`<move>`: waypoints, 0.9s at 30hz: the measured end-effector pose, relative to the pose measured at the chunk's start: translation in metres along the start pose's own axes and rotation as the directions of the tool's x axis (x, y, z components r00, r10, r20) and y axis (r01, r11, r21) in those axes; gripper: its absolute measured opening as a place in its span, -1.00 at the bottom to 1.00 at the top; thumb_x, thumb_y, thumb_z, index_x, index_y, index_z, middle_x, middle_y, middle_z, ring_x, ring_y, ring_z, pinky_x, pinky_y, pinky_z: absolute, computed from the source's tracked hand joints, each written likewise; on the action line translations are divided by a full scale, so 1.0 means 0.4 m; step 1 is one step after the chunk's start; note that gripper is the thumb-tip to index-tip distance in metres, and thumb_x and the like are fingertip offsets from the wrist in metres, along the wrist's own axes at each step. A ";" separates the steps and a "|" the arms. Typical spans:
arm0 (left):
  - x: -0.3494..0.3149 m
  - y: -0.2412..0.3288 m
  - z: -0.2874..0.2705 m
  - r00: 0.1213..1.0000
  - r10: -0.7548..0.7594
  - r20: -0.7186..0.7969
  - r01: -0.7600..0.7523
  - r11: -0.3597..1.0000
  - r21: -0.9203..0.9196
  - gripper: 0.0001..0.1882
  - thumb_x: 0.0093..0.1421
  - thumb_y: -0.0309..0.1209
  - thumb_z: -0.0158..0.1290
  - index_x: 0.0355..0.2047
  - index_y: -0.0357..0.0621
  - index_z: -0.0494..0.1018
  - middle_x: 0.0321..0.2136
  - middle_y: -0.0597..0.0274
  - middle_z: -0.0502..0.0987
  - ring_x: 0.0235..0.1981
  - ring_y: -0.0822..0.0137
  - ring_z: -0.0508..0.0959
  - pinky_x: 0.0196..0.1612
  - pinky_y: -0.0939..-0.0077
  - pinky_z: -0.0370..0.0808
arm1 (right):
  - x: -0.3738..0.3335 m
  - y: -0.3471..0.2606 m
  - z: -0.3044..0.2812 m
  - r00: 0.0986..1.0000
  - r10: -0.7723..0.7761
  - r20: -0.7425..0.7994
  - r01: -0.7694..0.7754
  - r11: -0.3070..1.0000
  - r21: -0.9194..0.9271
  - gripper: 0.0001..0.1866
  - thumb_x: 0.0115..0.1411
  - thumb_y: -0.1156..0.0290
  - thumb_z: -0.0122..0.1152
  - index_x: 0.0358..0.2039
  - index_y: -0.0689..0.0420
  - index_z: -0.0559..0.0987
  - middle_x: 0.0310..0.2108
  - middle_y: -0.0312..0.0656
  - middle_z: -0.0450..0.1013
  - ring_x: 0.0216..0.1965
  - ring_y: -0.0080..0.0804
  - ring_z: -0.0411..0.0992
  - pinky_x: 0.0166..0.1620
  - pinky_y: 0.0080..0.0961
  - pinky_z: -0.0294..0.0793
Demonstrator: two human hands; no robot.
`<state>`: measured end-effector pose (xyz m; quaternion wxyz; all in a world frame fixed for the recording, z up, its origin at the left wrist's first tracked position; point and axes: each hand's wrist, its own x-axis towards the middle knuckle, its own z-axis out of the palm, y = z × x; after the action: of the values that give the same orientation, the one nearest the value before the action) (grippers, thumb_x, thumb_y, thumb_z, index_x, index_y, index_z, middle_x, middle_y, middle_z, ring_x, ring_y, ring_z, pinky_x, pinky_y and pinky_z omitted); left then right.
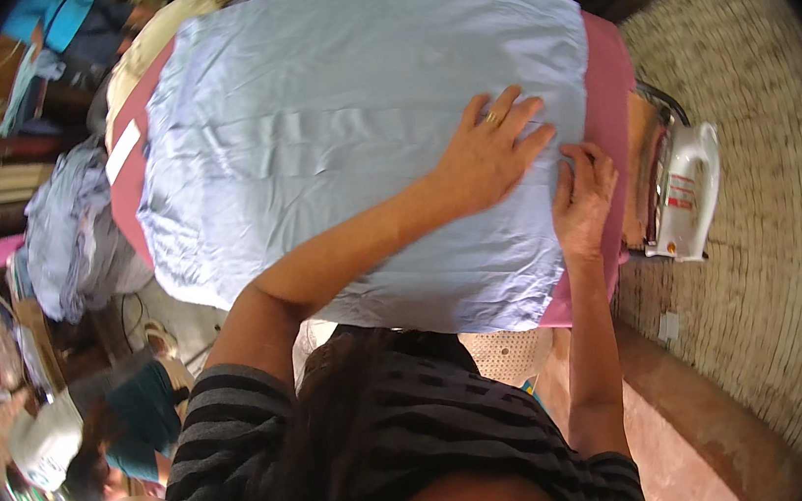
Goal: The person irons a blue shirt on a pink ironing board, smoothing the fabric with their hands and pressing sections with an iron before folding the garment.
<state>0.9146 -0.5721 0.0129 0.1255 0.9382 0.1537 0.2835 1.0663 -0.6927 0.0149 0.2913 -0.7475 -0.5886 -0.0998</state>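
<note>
A light blue cloth (pixel 370 66) lies spread over an ironing board with a dusky red cover (pixel 606 69). Small creases run across the cloth's middle. My left hand (pixel 494 156), a ring on one finger, rests on the right part of the cloth with its fingers spread. Just beside it, my right hand (pixel 586 205) touches the cloth's right edge. Its fingers are slightly bent and apart, and no pinch on the fabric shows.
A white iron (pixel 695 182) stands at the board's right end. To the left sits a heap of blue and grey clothes (pixel 73 233). Another person (pixel 133 419) is at the lower left. A pale fabric (pixel 160 45) lies by the board's far left, and a woven wall or mat (pixel 756 329) fills the right.
</note>
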 end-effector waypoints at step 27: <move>-0.840 -0.315 -0.618 0.578 -0.784 -0.226 0.767 0.429 0.477 -0.34 0.36 0.05 -0.15 0.37 0.04 0.14 0.43 0.21 0.02 0.43 0.06 0.01 0.37 -0.10 -0.04 | 0.011 0.000 -0.001 0.994 -0.067 0.087 0.069 0.997 -0.021 -0.74 0.31 0.48 0.04 -0.02 0.25 0.51 -0.01 0.04 0.36 0.03 0.02 0.31 0.10 -0.12 0.27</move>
<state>0.4801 -0.5403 0.0062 -0.0188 0.7609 0.6362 0.1259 1.0675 -0.6891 0.0174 0.2528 -0.7342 -0.6244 -0.0843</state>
